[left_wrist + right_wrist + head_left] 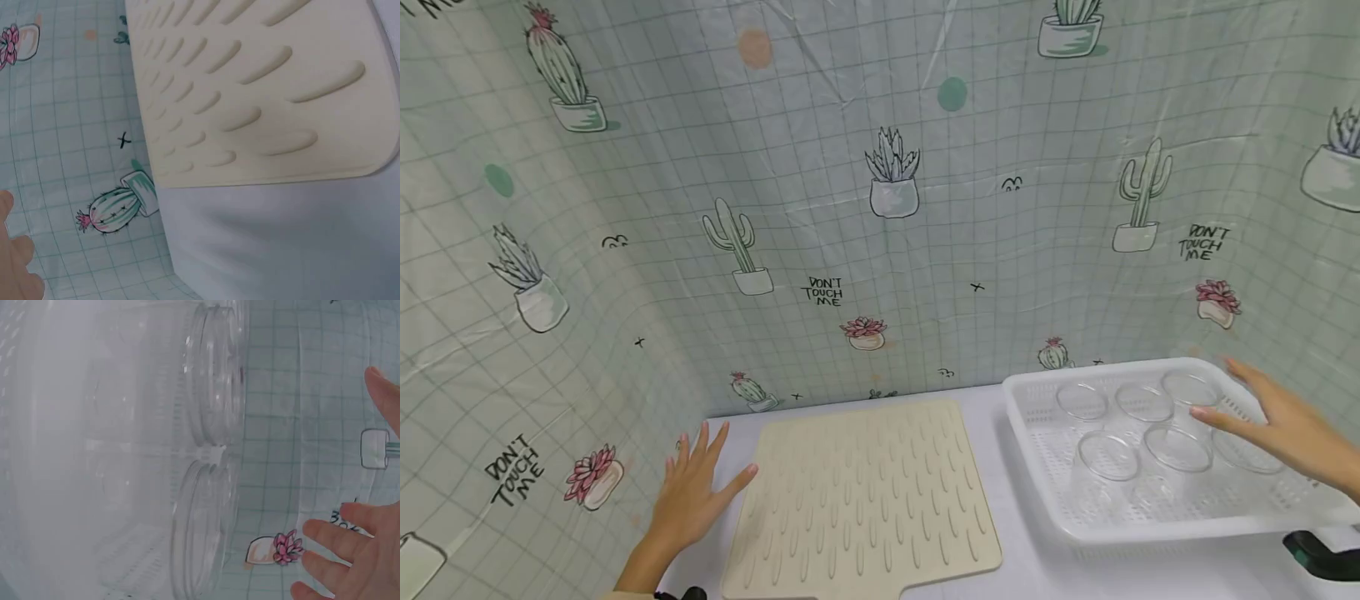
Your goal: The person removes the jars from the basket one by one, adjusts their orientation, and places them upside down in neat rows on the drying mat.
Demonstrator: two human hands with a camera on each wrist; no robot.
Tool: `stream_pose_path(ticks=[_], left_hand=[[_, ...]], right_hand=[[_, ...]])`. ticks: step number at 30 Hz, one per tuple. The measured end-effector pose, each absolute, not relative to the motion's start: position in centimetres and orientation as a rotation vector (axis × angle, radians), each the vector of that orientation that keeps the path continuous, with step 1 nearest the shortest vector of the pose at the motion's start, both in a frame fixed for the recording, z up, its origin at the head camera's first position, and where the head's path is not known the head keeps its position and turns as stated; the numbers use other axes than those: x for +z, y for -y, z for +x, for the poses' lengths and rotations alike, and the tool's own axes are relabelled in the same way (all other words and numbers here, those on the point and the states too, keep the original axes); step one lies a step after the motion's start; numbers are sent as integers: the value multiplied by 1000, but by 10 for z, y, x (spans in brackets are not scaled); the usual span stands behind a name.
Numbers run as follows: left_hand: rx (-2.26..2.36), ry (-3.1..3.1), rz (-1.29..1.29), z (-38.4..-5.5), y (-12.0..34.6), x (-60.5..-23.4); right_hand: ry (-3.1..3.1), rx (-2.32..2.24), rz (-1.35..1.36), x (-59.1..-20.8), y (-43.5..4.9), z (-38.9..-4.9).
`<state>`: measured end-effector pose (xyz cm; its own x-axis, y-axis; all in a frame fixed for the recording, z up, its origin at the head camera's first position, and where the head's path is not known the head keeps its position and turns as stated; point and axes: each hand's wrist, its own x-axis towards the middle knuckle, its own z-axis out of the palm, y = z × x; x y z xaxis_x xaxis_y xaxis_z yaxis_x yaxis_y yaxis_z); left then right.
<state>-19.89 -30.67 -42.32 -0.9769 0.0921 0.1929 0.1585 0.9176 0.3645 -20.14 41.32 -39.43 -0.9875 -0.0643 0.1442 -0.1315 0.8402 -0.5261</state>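
Six clear cups (1107,477), in white basket (1150,532): I judge them light, stiff, slippery; grip by sides. Left hand (692,496), spread, near beige mat (865,500); right hand (1285,425), spread, over basket.

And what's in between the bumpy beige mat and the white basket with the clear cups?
Just a bare strip of white tabletop between the mat and the basket. The head view shows it.
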Motion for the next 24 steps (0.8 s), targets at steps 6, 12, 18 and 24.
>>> stream_pose_path(ticks=[6,12,18,24], left_hand=[[-624,2907,-212,-199,303,-424],[-656,2882,-260,-200,297,-425],[-717,2863,-279,-202,290,-425],[-767,2846,-311,-202,281,-426]], right_hand=[[2913,880,32,-409,-430,-193],[2828,968,-24,-433,-443,-189],[2789,1048,-24,-449,-451,-184],[2839,1063,-53,-452,-453,-182]])
